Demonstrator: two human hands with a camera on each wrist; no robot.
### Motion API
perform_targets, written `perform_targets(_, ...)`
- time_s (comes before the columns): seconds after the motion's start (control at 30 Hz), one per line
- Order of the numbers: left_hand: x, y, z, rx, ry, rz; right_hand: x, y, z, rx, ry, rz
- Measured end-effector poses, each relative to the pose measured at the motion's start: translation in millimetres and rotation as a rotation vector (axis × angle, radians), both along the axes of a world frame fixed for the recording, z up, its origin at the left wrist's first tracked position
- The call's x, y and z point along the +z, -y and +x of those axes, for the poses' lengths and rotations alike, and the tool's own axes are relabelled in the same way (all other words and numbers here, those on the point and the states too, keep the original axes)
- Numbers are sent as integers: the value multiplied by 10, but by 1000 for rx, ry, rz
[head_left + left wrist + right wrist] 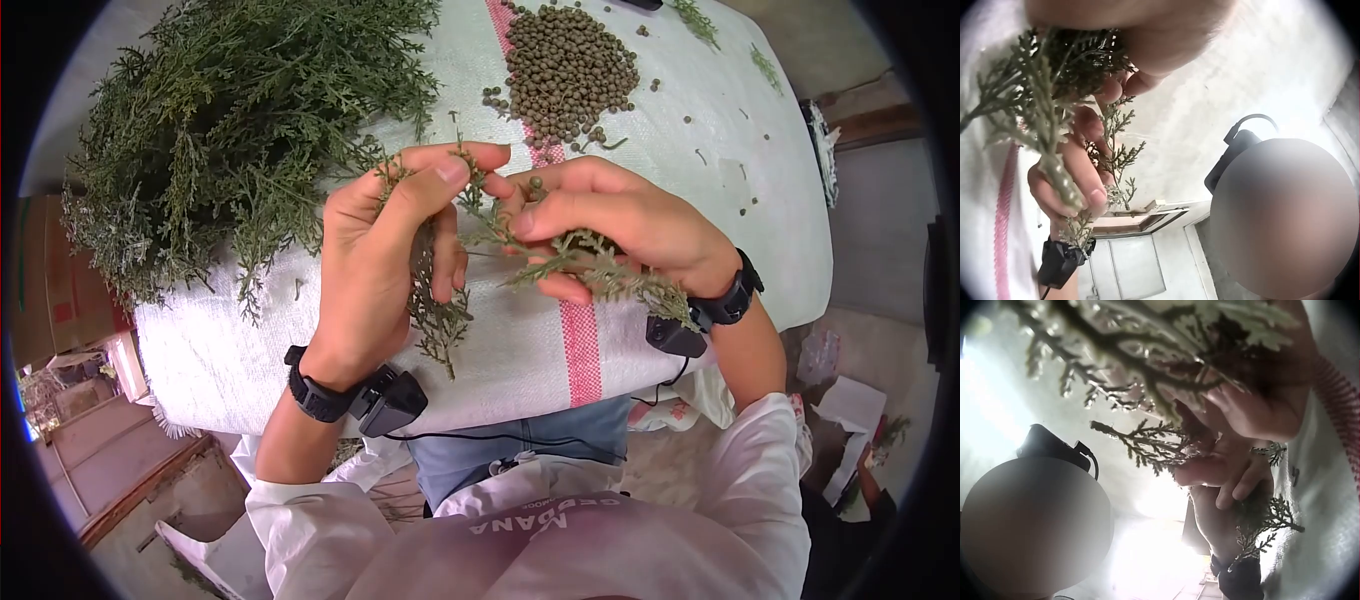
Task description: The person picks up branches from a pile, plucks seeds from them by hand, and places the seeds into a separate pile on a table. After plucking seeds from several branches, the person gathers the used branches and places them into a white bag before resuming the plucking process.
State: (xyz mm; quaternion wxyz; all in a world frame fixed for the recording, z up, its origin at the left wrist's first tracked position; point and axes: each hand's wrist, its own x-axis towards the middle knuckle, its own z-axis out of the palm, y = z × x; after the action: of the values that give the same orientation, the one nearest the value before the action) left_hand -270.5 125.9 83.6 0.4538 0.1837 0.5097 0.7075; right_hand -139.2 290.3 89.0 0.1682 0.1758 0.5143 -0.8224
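Both hands meet over a white woven sack (480,370). My left hand (375,240) pinches a green conifer sprig (466,165) between thumb and index finger, while another scaly-leaved piece (437,325) hangs beneath its palm. Close beside it on the right, my right hand (640,225) holds a conifer sprig (610,270) that trails back toward the wrist. A small round cone (537,188) shows at the right thumb and index finger. In the left wrist view, foliage (1047,94) partly covers the right fingers (1082,165).
A large heap of conifer branches (230,130) lies at the back left. Beyond the hands is a pile of small round brown cones (570,75), with several strays around it. Loose green bits (695,22) lie at the far right. A cable (480,438) runs between the wrist cameras.
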Motion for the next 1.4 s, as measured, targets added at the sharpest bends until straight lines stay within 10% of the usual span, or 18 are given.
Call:
perform_targets(0.47, 9, 13, -13, 44, -72, -89, 138, -149, 12, 108, -37, 320)
perform_targets(0.53, -18, -6, -6, 45, -81, -95, 69, -377, 74, -296, -448, 779)
perform_targets(0.8, 46, -21, 91, -151, 97, -181, 67, -702, 202, -304, -211, 1640)
perform_targets(1.4, 1, 3, 75, -192, 103, -158, -85, -516, 194, -280, -110, 1726)
